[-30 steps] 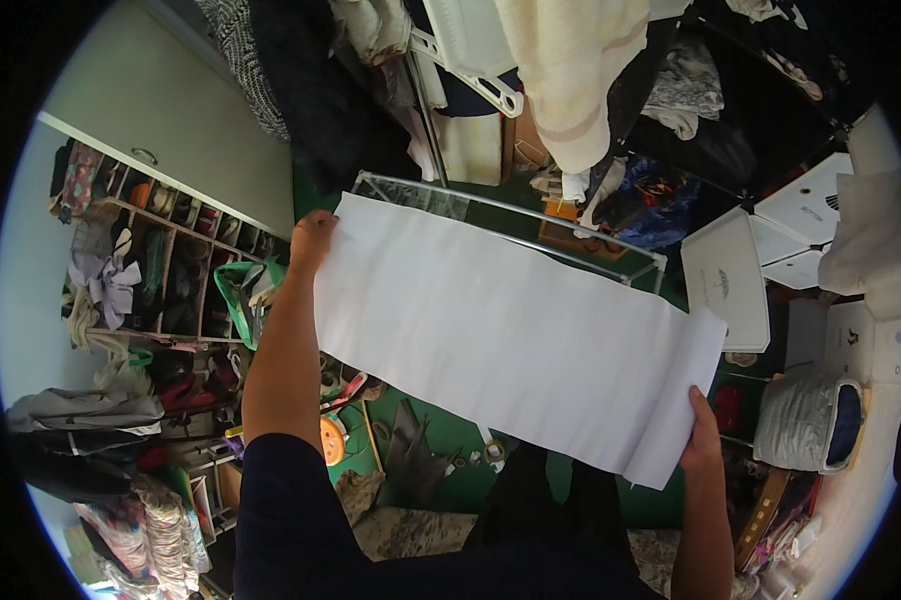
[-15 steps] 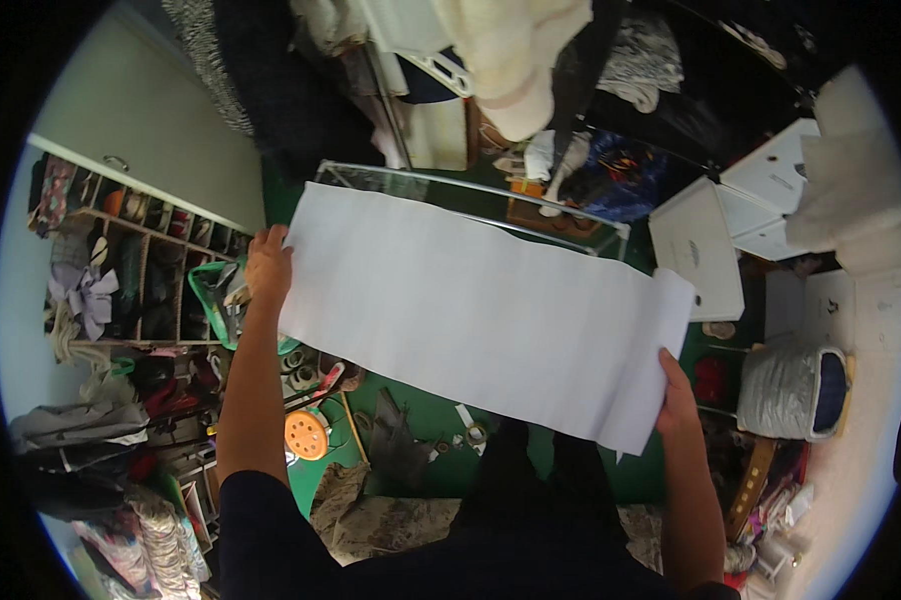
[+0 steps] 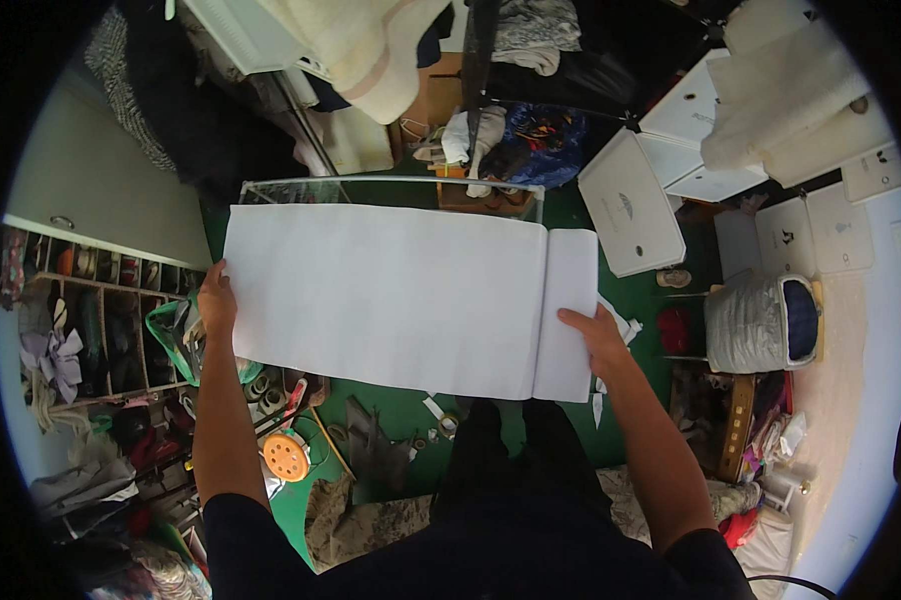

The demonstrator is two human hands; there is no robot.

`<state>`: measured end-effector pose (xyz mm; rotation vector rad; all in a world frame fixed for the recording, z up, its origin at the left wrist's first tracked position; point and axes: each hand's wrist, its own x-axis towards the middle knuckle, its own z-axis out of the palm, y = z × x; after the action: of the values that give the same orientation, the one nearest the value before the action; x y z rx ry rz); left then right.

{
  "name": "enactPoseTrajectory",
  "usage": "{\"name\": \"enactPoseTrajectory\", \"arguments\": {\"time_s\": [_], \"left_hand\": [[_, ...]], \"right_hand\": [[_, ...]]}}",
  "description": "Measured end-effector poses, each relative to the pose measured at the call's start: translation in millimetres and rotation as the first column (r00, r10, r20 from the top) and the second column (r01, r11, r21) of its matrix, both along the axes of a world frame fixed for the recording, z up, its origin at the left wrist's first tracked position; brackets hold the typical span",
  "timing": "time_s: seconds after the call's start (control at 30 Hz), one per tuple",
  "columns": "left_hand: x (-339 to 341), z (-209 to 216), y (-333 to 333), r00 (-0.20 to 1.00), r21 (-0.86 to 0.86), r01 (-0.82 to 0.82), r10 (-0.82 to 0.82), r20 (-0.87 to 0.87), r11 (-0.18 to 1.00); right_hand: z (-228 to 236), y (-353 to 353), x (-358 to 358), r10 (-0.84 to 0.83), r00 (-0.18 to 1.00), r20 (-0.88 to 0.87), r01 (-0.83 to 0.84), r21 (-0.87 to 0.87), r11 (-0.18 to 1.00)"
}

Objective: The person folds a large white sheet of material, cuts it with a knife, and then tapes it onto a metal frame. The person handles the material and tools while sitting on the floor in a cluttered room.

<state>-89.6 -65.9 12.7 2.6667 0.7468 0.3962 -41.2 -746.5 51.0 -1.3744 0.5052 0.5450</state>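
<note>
A wide white sheet (image 3: 391,300), which looks like paper, is stretched out between my two hands in front of my body. At its right end a flat folded or rolled band (image 3: 569,270) lies over the sheet. My left hand (image 3: 217,300) grips the sheet's left edge, its fingers partly hidden behind it. On the right, my right hand (image 3: 597,338) grips the band's outer edge, with the thumb on top and the other fingers out of sight beneath. Just beyond the sheet's far edge runs the metal frame (image 3: 401,182) of a low, clear-sided stand.
A shoe rack (image 3: 101,290) full of shoes lines the left wall, near a green bag (image 3: 171,335). An orange round stool (image 3: 287,456) stands on the green floor (image 3: 371,490). White boxes (image 3: 631,210) and a silver padded bag (image 3: 751,325) are at the right. Clothes (image 3: 371,60) hang ahead.
The sheet has swung from a slant, right end low, to nearly level. My right hand has come up and inward, and the band at the right end now lies flatter and wider. The view has shifted.
</note>
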Motion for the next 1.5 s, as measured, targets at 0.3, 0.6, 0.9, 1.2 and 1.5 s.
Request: {"name": "enactPoseTrajectory", "arguments": {"time_s": [0.3, 0.6, 0.9, 1.2, 1.5], "left_hand": [[-8.5, -5.1, 27.7, 0.998, -0.135, 0.015, -0.006, 0.067, 0.991], [-3.5, 12.6, 0.3, 0.994, -0.254, -0.113, 0.11, -0.027, 0.961], [-1.9, -1.7, 3.1, 0.996, -0.302, -0.067, 0.08, 0.03, 0.951], [-1.0, 1.3, -0.3, 0.993, -0.317, -0.096, 0.114, 0.039, 0.944], [-1.8, 3.1, 0.9, 0.995, -0.269, -0.074, 0.091, 0.051, 0.96]], "right_hand": [[-7.1, 18.2, 4.0, 0.007, 1.0, 0.008, -0.005, -0.221, 0.975], [16.6, 34.5, 0.1, 0.032, 0.999, 0.017, -0.025, -0.332, 0.943], [21.6, 35.8, 0.5, -0.048, 0.997, -0.056, 0.035, -0.226, 0.974], [23.0, 30.9, -0.6, -0.087, 0.987, -0.132, 0.107, 0.15, 0.983], [36.7, 30.0, -9.4, -0.168, 0.95, -0.262, 0.25, 0.322, 0.913]]}}
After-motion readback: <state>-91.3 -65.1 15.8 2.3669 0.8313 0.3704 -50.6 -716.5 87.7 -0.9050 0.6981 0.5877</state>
